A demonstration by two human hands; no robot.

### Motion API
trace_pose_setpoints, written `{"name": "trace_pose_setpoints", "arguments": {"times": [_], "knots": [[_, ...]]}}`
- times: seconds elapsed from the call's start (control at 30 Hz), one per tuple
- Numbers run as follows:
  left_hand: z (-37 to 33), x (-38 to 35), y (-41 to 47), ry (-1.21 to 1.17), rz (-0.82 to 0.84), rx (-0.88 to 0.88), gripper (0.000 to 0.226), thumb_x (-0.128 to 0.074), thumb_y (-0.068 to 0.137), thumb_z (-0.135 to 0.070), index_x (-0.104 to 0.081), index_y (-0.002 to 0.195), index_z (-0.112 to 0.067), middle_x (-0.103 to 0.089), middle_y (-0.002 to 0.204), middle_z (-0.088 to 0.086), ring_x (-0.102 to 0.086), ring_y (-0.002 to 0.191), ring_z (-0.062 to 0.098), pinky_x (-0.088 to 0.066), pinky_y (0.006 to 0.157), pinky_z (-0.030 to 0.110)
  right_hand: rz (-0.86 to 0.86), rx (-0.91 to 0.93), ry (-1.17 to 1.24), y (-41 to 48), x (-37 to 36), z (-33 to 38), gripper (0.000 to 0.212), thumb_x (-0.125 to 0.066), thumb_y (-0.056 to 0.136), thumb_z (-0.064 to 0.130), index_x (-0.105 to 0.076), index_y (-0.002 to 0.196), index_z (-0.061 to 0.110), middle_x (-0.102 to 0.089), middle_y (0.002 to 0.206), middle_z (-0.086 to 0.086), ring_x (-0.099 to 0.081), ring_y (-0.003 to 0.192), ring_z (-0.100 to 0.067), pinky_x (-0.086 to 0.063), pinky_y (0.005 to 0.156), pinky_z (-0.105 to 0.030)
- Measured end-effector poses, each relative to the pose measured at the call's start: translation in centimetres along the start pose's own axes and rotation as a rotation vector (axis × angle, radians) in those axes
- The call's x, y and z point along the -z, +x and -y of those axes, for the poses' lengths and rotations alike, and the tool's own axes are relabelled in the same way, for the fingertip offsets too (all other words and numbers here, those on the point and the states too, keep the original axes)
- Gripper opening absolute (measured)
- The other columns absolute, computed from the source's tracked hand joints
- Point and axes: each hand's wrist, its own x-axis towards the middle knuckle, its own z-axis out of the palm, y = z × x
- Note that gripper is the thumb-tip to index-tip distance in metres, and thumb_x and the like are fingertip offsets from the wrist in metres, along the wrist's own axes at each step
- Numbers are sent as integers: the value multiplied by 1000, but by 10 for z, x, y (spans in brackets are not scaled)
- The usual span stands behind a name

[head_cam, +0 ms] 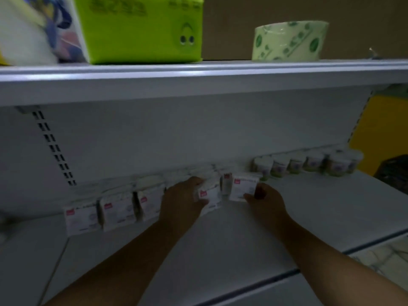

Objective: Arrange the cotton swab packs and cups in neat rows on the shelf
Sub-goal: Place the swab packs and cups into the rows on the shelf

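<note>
Down on the lower shelf (309,217), the cotton swab packs (117,210) stand in a row along the back wall, running from the left to the centre. To their right, also at the back, the cups (309,164) sit side by side. The left grip (181,202) wraps round the centre pack (209,194). The right grip (267,202) pinches the end pack (242,187) just beside it on the right. On the upper shelf (198,85), a tissue pack (141,29) lies at the left and a roll (289,40) well apart at the right.
</note>
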Motion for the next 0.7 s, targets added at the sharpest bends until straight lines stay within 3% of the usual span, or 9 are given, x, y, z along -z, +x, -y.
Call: {"name": "trace_pose_setpoints", "arguments": {"times": [0.1,0.17,0.27,0.37,0.5,0.57,0.63,0.7], "knots": [[-2,-24,25,244,-10,-40,49,-73,77,-38,-60,122,-24,-62,120,4,-52,116,24,-33,99,34,79,69,-79,22,3,-5,26,-66,86,24,-65,112,18,-67,114,-2,-60,100,-16,-41,86,-22],[3,-35,33,339,-7,-97,50,-85,61,-35,-70,107,-20,-68,108,4,-59,109,27,-35,94,41,134,132,-142,30,0,-6,30,-64,88,27,-64,117,19,-65,119,-3,-59,109,-20,-41,89,-25],[13,-48,35,489,-14,-125,54,-91,41,-34,-73,90,-21,-70,100,2,-65,96,27,-30,87,36,138,196,-233,35,-5,-10,32,-59,90,34,-62,120,26,-63,122,1,-56,113,-19,-38,86,-22],[17,-51,34,537,-44,-145,51,-86,45,-34,-72,92,-20,-68,106,3,-61,101,26,-29,91,38,153,246,-273,39,-9,-16,33,-56,90,40,-61,122,31,-62,118,0,-57,108,-18,-38,83,-21],[16,-46,29,610,2,-159,56,-84,49,-38,-70,100,-19,-66,111,3,-52,110,23,-41,96,53,131,275,-303,40,-12,-20,33,-56,88,44,-62,117,28,-63,109,-3,-57,103,-21,-42,81,-25],[11,-40,26,649,92,-127,68,-78,63,-43,-60,123,-17,-56,132,5,-48,125,23,-28,107,56,111,267,-299,39,-11,-19,35,-58,86,48,-63,113,26,-63,104,-2,-58,98,-20,-37,76,-22],[10,-36,22,648,175,-75,75,-56,85,-49,-27,147,-19,-22,156,3,-16,144,20,-1,116,51,100,238,-278,38,-11,-18,42,-57,83,55,-64,112,25,-65,104,-1,-59,96,-18,-39,76,-22],[9,-33,18,651,200,-54,76,-45,91,-51,-10,151,-20,-6,159,0,0,146,18,10,116,48,88,181,-212,37,-9,-17,48,-56,82,59,-65,114,23,-66,106,-1,-59,98,-19,-43,83,-26]]}}
